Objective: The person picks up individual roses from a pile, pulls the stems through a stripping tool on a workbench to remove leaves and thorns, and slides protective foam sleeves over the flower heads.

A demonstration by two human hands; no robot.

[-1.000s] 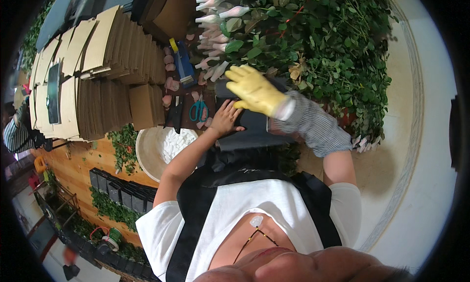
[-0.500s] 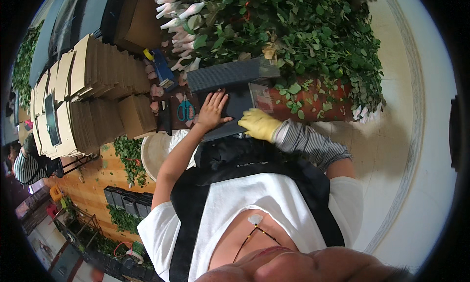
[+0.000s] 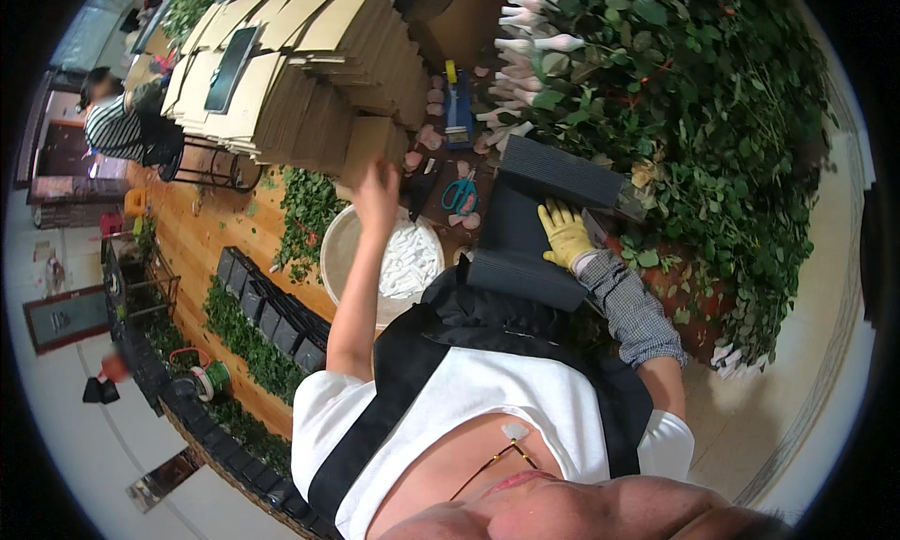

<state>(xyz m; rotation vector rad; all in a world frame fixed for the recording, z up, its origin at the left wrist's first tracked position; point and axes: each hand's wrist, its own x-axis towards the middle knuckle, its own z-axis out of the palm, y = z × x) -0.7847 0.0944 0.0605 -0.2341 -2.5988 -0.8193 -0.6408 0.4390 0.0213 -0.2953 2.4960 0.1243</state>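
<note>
Gloved hand (image 3: 564, 234) — on ridged board (image 3: 523, 276)

The glove (image 3: 565, 237) is yellow, the board (image 3: 516, 226) charcoal, the sleeve (image 3: 630, 306) seemingly checked.

There are two hands (image 3: 377, 195) (image 3: 564, 236), one yellow glove (image 3: 566, 244), one dark folded sheet (image 3: 514, 225) and one pair of scissors (image 3: 460, 195).

Wide L head cam, downward
</note>
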